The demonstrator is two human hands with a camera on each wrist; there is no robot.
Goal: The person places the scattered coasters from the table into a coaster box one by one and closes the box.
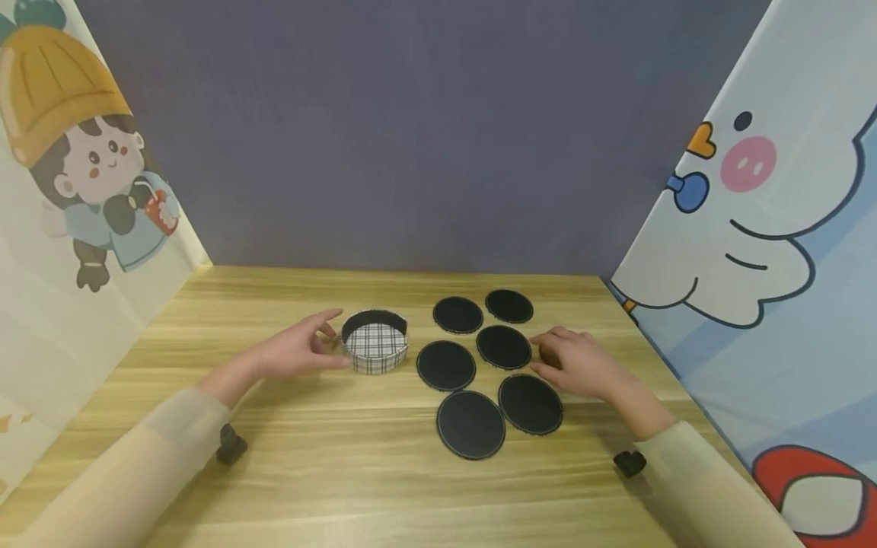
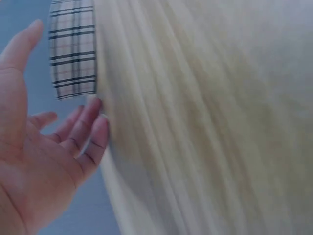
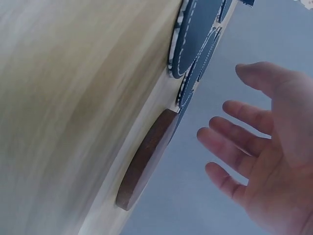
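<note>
My left hand is at the left side of a round plaid coaster holder, thumb and fingers spread apart around its near-left edge. In the left wrist view the fingertips are right at the lower end of the holder's checked wall. Several round black coasters with stitched rims lie flat to the right of the holder. My right hand hovers beside the right-hand coasters, fingers loosely bent and holding nothing. A brown-edged disc shows below this hand in the right wrist view; in the head view it is hidden.
The wood-grain table ends at a grey back panel. Cartoon-printed side panels stand at the left and right. Dark wrist devices sit under both sleeves.
</note>
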